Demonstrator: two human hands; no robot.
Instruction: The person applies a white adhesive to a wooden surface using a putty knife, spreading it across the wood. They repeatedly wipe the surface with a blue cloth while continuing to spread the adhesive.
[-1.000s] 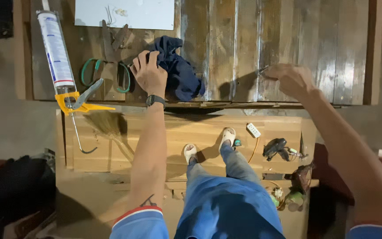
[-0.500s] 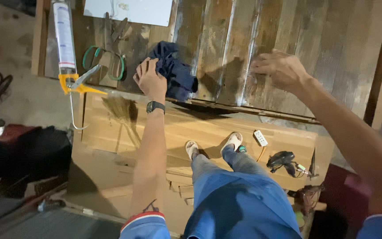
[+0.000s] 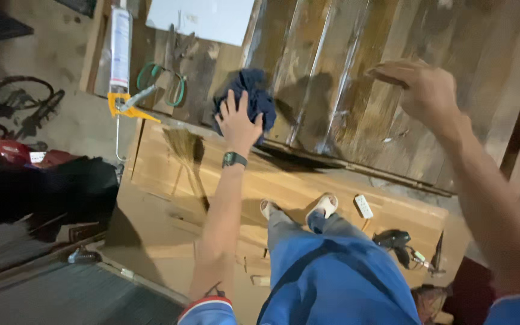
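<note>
**Kid:** What is the biggest thing here?

**Helper:** The wooden worktop (image 3: 356, 72), made of old dark planks. Everything else sits on it or near it.

**Kid:** What comes next?

**Helper:** A pale sheet (image 3: 203, 18) lies at the far edge of the worktop. Left of it lies a caulking gun (image 3: 120, 60) with a white tube and a yellow handle. The handle pokes over the near edge of the worktop.

**Kid:** And the green thing?

**Helper:** Those are shears with green handles (image 3: 164, 75), between the caulking gun and the dark blue rag (image 3: 249, 90).

**Kid:** Where is the rag?

**Helper:** It is bunched up at the near edge of the worktop. The left hand (image 3: 238, 123) presses on it with fingers spread wide.

**Kid:** And the other hand?

**Helper:** The right hand (image 3: 424, 90) is above the worktop, to the right of the rag. It is blurry, with the fingers loosely bent. I see nothing in it.

**Kid:** What is below the worktop?

**Helper:** A straw broom (image 3: 188, 150) on light boards.
</note>
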